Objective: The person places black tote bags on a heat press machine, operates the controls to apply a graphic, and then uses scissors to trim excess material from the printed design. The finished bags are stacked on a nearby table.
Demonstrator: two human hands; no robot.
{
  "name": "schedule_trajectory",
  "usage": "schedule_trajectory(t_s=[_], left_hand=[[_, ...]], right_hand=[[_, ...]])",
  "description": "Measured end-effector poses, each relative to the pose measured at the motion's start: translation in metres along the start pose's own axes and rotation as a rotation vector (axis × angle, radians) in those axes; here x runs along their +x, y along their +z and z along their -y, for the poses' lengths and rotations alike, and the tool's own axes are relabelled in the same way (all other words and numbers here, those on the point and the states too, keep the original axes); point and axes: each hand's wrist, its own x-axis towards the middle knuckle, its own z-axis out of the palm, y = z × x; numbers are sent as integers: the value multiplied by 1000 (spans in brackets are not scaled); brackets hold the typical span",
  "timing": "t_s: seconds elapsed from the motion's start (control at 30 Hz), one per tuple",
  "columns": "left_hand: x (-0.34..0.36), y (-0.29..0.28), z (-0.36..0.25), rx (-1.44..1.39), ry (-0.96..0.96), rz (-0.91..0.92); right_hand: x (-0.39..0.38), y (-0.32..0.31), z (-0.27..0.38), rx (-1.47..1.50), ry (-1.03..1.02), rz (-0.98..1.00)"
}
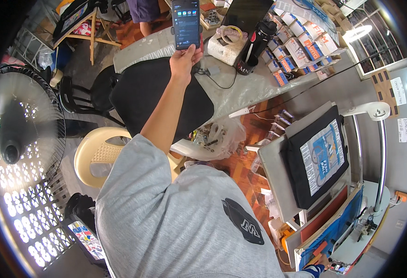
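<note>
Shirt [185, 222], one, grey, yours, nearest the lens. Chair [97, 155], one, cream plastic, beside a standing fan [15, 120]. Your left hand [185, 58] grips one smartphone [186, 23], raised over the grey table [240, 88]. Your right hand [315, 268] rests at the heat press [333, 222]; grip cannot be told. One black printed garment [317, 155] lies on its platen.

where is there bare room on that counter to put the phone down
The left hand holds the phone. The counter is bare between the black bottle, the row of small boxes and its front edge. Behind the bottle it is crowded with a tape roll and cables.
</note>
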Motion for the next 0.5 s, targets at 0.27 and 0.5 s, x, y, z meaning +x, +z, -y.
schedule_trajectory(t_s=[0.27, 0.5], left_hand=[[-4, -1, 10, -30, 45, -13], [-95, 14, 139, 529, -53, 129]], right_hand=[[26, 8, -2, -57, 42, -65], [-10, -16, -14, -162, -123, -137]])
